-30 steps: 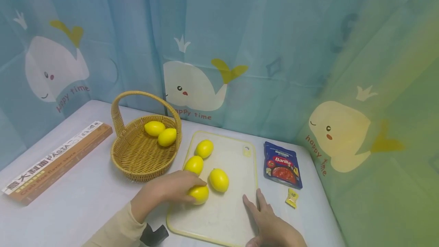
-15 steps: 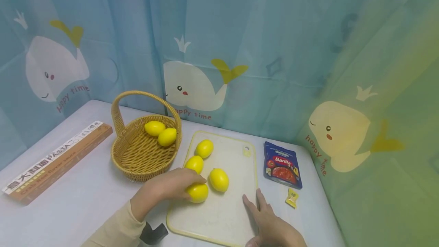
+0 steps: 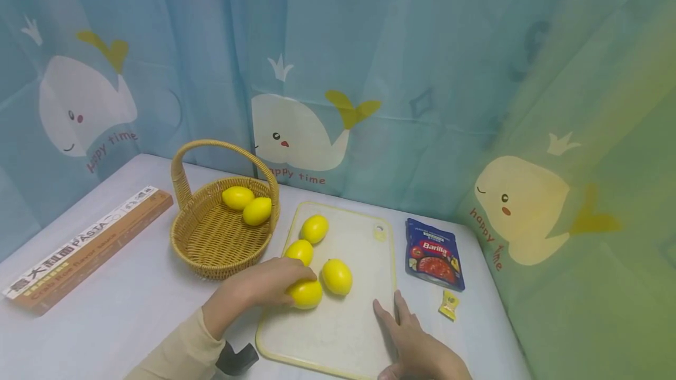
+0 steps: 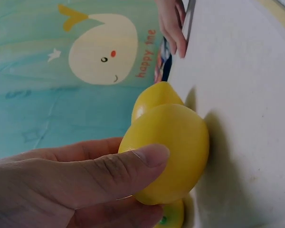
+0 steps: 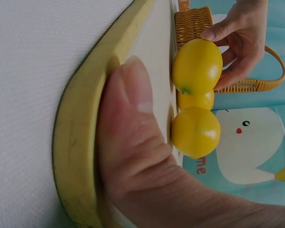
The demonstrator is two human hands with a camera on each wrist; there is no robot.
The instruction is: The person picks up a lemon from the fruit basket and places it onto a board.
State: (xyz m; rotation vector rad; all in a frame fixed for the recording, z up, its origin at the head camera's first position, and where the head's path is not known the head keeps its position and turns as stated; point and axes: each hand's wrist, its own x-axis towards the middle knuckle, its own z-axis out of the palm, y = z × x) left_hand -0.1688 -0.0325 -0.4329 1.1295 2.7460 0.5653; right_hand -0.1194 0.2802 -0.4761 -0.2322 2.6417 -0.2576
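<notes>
My left hand (image 3: pixel 271 282) pinches a yellow lemon (image 3: pixel 308 296) over the left part of a white cutting board (image 3: pixel 338 333) with a yellow rim. In the left wrist view, the thumb lies on the near side of this lemon (image 4: pixel 180 137), and a shadow falls on the board beside it. Another lemon (image 3: pixel 338 277) sits just to its right. Two more, a nearer lemon (image 3: pixel 298 251) and a farther lemon (image 3: pixel 314 228), lie along the board's left side. My right hand (image 3: pixel 414 342) rests at the board's right edge, fingers extended; its thumb (image 5: pixel 133 123) touches the rim.
A wicker basket (image 3: pixel 211 263) with a tall handle stands left of the board, with two lemons (image 3: pixel 257 211) inside. Farther left lies a long pasta box (image 3: pixel 95 248). On the right are a blue Barilla sauce pouch (image 3: pixel 435 255) and a small yellow packet (image 3: pixel 449 305). Curtains hang behind.
The lemon in my left hand has shifted slightly away from me, and the left fingers have moved a little with it. My right hand and the other things have stayed put.
</notes>
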